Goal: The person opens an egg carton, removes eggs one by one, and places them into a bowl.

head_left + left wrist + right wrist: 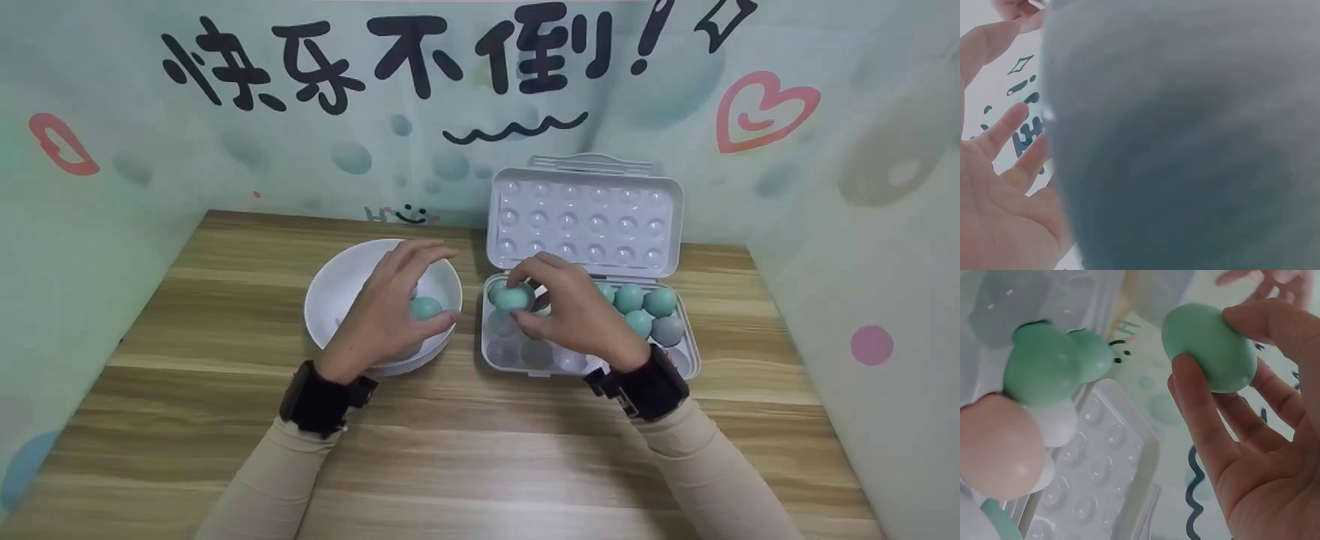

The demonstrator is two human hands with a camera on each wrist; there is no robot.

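My right hand (574, 307) pinches a green egg (1210, 347) between thumb and fingertips, over the left end of the egg box (694, 364). My left hand (386, 311) hovers over the white bowl (326, 281) with its fingers spread. Between its thumb and fingers another green egg (426, 307) shows in the head view. The bowl's blurred wall (1185, 135) fills most of the left wrist view, beside the spread fingers (1002, 132). Several green eggs (660, 301) and a grey egg (667, 331) sit in the box's right part.
The egg box's dimpled lid (585, 225) stands raised at the back, near the printed backdrop (300, 165). A pinkish egg (1002, 447) and white eggs (1058, 423) show in the right wrist view. Bowl and box stand side by side on the wooden table (465, 450).
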